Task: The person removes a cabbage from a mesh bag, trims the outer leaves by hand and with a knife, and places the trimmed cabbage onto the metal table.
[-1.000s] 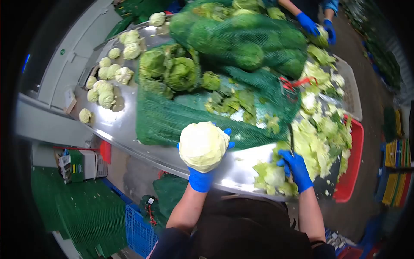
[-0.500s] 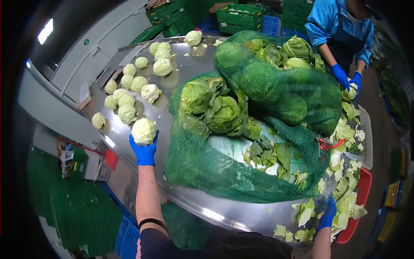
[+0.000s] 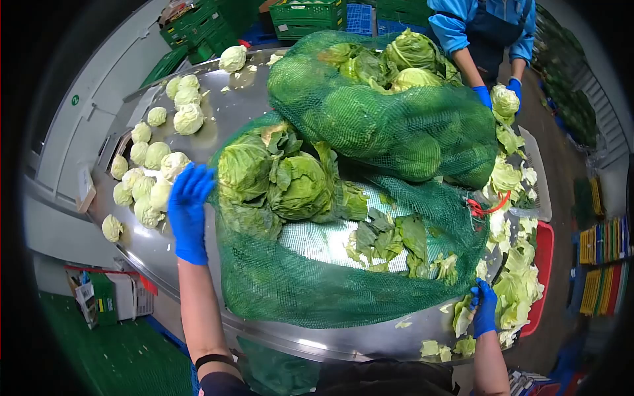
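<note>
My left hand (image 3: 190, 214), in a blue glove, is raised with its fingers stretched out, between the trimmed pale cabbages (image 3: 146, 212) and the green net bag (image 3: 284, 290). It holds nothing. Whole cabbages (image 3: 300, 185) with dark outer leaves lie at the open bag's left end, and loose leaves (image 3: 389, 237) are farther right in it. At the lower right, my right hand (image 3: 484, 307), gloved in blue, has its fingers curled beside cut leaves (image 3: 462, 320); what it grips is too small to make out.
A second full net bag (image 3: 383, 125) lies behind the first on the metal table (image 3: 247, 86). At the upper right a co-worker in blue (image 3: 485, 33) holds a cabbage (image 3: 504, 102). Leaf scraps (image 3: 515, 287) reach a red tub (image 3: 543, 277). Green crates (image 3: 307, 16) stand behind.
My left hand has let go of the trimmed cabbage, which now rests among the others. The view has swung to the right. The co-worker's cabbage is held differently.
</note>
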Available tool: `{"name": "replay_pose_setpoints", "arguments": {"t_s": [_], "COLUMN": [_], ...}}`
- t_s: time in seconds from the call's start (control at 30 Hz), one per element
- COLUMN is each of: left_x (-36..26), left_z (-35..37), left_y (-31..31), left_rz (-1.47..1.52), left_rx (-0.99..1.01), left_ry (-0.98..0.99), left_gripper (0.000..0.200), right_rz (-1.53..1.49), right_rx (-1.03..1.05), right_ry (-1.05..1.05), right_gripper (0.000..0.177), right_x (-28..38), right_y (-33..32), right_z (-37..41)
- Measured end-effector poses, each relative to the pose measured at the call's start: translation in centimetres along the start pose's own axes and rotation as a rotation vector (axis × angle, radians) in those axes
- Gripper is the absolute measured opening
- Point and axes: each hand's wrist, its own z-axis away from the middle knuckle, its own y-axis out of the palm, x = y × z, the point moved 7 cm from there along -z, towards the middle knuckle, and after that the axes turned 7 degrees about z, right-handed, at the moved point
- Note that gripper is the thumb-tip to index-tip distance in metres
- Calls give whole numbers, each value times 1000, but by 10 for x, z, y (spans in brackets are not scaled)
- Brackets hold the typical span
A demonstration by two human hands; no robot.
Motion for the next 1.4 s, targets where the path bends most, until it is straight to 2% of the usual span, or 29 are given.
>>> {"name": "replay_pose_setpoints", "arguments": {"t_s": [0.07,0.13,0.17,0.2,0.23,0.3,0.33,0.37,0.4,0.43,0.5,0.57,0.6,0.63,0.7,0.73,0.77,0.83,0.87,0.9,0.97,1.03,1.13,1.17,1.23,1.27,1.3,1.37,1.4], "left_x": [19,45,52,73,97,123,130,142,149,156,151,147,140,139,105,103,110,134,133,137,134,132,128,123,127,128,131,142,140], "left_z": [12,38,40,36,22,-3,-1,-2,1,12,59,114,129,136,141,140,141,140,143,147,148,150,155,160,172,177,180,185,187], "left_y": [98,166,192,197,192,189,193,186,182,184,199,215,217,215,208,200,192,156,160,159,140,138,124,126,122,122,119,120,134], "left_rz": [-243,-555,-887,-1140,-1136,-1552,-1552,-1769,-1982,-1992,-1992,-1964,-1810,-1814,-1852,-1862,-1868,-1315,-1314,-1313,-1230,-1237,-881,-786,-473,-419,-363,-324,-326], "left_rx": [247,441,635,674,679,608,611,559,496,503,449,636,711,723,344,240,238,115,112,117,-112,-85,-93,-111,-176,-188,-211,-163,-19], "left_ry": [-155,-223,-16,116,121,331,338,204,59,70,500,372,85,80,383,253,257,-47,-94,-90,-19,-86,-60,-69,-190,-236,-277,-333,-245], "left_gripper": [37,44,50,53,53,59,59,62,66,66,68,66,69,69,85,104,104,121,127,127,124,118,102,98,91,89,86,84,85], "right_rz": [38,76,118,161,156,216,307,298,237,171,156,126,130,129,53,50,46,42,15,10,30,-14,5,60,-69,-79,-41,-23,-33], "right_rx": [-24,-39,-41,-46,-52,-52,-60,-61,-16,30,29,-51,-68,-71,14,3,8,35,45,41,59,62,92,87,114,97,148,135,191], "right_ry": [-22,-49,-137,-227,-229,-343,-374,-374,-292,-206,-184,-278,-300,-288,-215,-196,-194,-189,-180,-180,-187,-183,-179,-285,-297,-328,-245,-242,-172], "right_gripper": [21,20,18,16,16,13,12,12,12,12,11,12,12,12,11,11,11,12,13,13,15,16,15,16,17,17,17,22,21], "right_x": [-4,-10,-10,-10,-16,-21,-25,-28,-26,-28,-37,-48,-47,-45,-40,-41,-40,-36,-40,-42,-34,-44,-50,-54,-65,-63,-63,-54,-50], "right_y": [-3,-10,-20,-31,-42,-58,-64,-74,-74,-73,-74,-79,-78,-79,-76,-78,-76,-75,-80,-82,-74,-77,-78,-80,-76,-74,-73,-74,-74], "right_z": [1,-1,-3,-5,-8,-12,-12,-14,-4,2,-4,-17,-16,-14,-11,-15,-14,-11,-10,-11,-8,-15,-19,-26,-34,-33,-33,-26,-23]}}
